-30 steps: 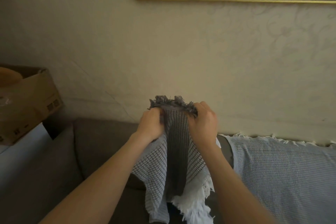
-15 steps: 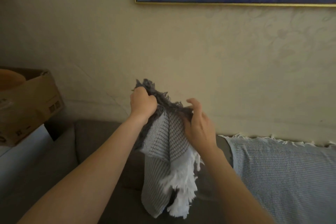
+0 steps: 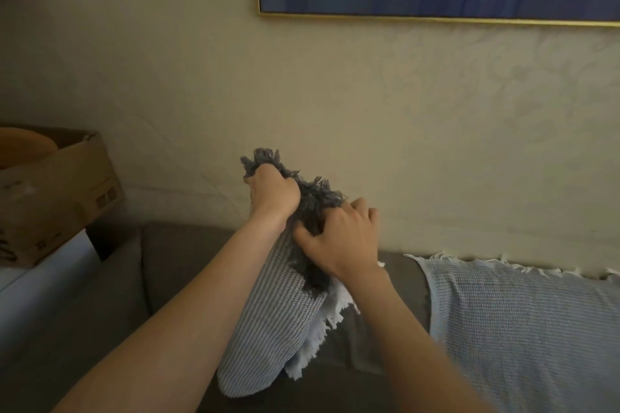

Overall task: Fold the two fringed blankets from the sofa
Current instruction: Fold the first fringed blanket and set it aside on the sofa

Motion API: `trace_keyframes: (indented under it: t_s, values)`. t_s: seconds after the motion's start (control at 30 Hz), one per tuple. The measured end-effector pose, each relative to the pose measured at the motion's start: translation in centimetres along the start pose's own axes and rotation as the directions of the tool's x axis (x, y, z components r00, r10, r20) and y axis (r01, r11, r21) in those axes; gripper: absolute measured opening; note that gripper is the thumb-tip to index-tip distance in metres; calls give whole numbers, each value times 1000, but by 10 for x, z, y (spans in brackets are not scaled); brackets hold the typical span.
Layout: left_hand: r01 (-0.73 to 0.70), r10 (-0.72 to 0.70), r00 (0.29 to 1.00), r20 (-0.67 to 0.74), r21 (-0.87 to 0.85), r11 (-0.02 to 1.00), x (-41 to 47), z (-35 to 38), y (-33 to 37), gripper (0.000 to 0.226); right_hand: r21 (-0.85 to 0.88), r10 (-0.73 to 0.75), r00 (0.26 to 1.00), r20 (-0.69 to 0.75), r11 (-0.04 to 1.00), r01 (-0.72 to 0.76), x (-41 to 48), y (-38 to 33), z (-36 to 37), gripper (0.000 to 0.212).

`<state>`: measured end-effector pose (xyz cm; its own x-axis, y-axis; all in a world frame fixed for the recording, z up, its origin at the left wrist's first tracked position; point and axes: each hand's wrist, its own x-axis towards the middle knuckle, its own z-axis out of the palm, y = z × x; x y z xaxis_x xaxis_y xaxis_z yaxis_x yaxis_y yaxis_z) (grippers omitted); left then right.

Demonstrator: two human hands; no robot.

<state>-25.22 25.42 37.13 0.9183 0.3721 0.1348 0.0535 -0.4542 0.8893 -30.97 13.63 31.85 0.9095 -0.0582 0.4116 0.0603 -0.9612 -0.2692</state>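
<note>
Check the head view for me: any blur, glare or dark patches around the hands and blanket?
Head view: dim, flat light, no glare; left hand and right hand are fairly sharp; the held blanket shows its weave, but its grey fringe is one dark clump; the sofa at lower left sinks into shadow.

Grey fringed blanket (image 3: 268, 322) hangs bunched; pale blue blanket (image 3: 523, 322) drapes the sofa back.

Grey sofa (image 3: 174, 278), seen from above its seat. Draped over the back at right, fringe along the top edge: blue blanket (image 3: 520, 329).
</note>
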Motion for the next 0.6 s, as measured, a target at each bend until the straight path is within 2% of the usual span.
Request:
trace_keyframes:
  t_s: [0.07, 0.17, 0.27, 0.33, 0.4, 0.5, 0.6]
  values:
    - [28, -28, 999, 16, 14, 1000, 2, 5, -7, 5, -76, 70, 993, 96, 995, -63, -4, -8, 5, 59]
    - [73, -74, 996, 52, 7, 997, 5, 10, -17, 17, -83, 146, 962, 229, 988, -131, -6, -13, 8, 36]
    - [70, -68, 997, 34, -33, 997, 8, 8, -23, 9, -46, 125, 944, 306, 992, -117, -7, -8, 12, 19]
    - [85, -85, 996, 11, -36, 996, 11, 3, -26, 14, -47, 100, 949, 298, 995, -90, -5, 0, 12, 16]
    - [92, -92, 996, -6, 21, 995, 16, -4, -32, 19, -71, 82, 964, 254, 995, -66, -1, 10, 9, 24]
    - [110, -110, 994, -9, 133, 985, 21, -14, -44, 6, -124, 10, 977, 213, 992, 17, 8, 21, 1, 32]
    - [118, -116, 993, -24, 286, 951, 19, -24, -57, 12, -162, -45, 981, 191, 984, 77, 10, 25, 1, 14]
